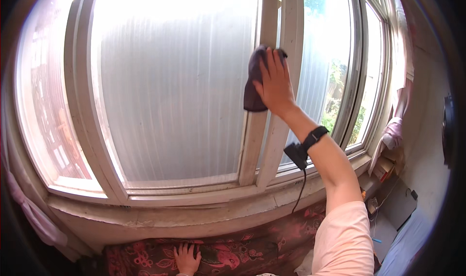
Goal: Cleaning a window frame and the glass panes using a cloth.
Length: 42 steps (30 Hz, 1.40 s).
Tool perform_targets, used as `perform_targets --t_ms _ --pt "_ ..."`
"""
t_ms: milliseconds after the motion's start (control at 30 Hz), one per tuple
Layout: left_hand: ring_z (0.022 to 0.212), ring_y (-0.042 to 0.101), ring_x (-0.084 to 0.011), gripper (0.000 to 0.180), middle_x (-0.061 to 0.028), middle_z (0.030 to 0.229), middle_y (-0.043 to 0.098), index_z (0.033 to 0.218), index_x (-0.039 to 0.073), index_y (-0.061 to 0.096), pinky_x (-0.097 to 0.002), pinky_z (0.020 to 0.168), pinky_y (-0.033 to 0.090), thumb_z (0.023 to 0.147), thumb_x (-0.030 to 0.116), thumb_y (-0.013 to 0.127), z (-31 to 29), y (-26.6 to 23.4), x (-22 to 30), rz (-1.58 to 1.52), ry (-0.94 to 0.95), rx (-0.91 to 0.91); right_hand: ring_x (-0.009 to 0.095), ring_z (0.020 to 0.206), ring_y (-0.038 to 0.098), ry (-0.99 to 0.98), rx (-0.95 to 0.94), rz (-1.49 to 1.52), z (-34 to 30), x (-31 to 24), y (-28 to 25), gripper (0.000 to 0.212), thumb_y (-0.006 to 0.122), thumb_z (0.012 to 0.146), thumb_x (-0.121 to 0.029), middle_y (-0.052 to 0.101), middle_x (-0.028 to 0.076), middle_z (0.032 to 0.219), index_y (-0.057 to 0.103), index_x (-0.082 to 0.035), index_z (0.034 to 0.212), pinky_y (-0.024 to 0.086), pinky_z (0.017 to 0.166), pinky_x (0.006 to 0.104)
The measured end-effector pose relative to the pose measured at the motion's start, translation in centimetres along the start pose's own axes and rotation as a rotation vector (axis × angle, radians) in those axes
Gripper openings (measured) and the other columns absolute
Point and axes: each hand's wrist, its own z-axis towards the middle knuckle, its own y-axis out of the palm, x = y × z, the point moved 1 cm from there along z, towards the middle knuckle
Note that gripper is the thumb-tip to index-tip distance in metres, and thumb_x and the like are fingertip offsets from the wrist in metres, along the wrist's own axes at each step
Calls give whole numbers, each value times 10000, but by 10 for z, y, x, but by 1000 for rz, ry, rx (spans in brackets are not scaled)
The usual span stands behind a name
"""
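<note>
Two hands to use well: brace the left hand [187, 259], open and apparently empty, on the dark red floral fabric [252, 249] below the pale, worn sill [165, 217] — for steadiness. Press evenly with the right hand [276, 81], spread over and holding the dark purple cloth [253, 95] against the cream-painted window upright [268, 13] — wiping lengthwise, without smearing the grey, ribbed translucent pane [165, 96] alongside.

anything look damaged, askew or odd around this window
Nothing looks spilled. The window sill seems worn, its front edge rough and stained-looking. A black cable dangles oddly from the device on the right wrist; whether it connects to anything is unclear.
</note>
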Motion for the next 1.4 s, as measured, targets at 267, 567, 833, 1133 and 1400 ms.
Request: perform_targets --t_ms 267,567,833,1133,1400 --pt "1319 404 -365 499 -167 1308 522 1243 76 592 -603 1132 213 839 365 640 -1 2 -2 -42 -27 -28 361 1478 195 -314 -29 -85 -53 10 -13 605 612 861 -165 263 225 1565 446 1 1418 205 1199 486" --pt "1337 418 -340 446 -150 1378 530 1268 99 601 -568 1136 253 944 399 538 -2 3 0 48 -24 -7 497 1460 98 313 210 297 0 11 20 677 539 939 -205 66 305 1582 253 63 1490 162 1183 564" --pt "1310 433 -354 462 -158 1335 547 1251 84 602 -581 1122 264 922 406 563 0 3 0 25 -47 -52 545 1429 130 405 541 343 127 76 35 764 648 886 -332 99 324 1566 302 -20 1493 208 1164 573" --pt "1305 404 -374 495 -177 1305 512 1220 69 588 -607 1127 213 822 355 649 2 -2 -3 19 -43 -93 514 1386 275 612 428 24 219 105 21 777 576 936 -361 177 335 1535 204 -1 1516 272 1162 531" --pt "1287 424 -356 459 -164 1300 521 1194 83 592 -604 1113 233 821 344 648 7 -1 1 50 -17 -71 521 1394 242 330 528 134 194 125 45 788 632 890 -265 180 344 1531 225 10 1505 247 1156 554"
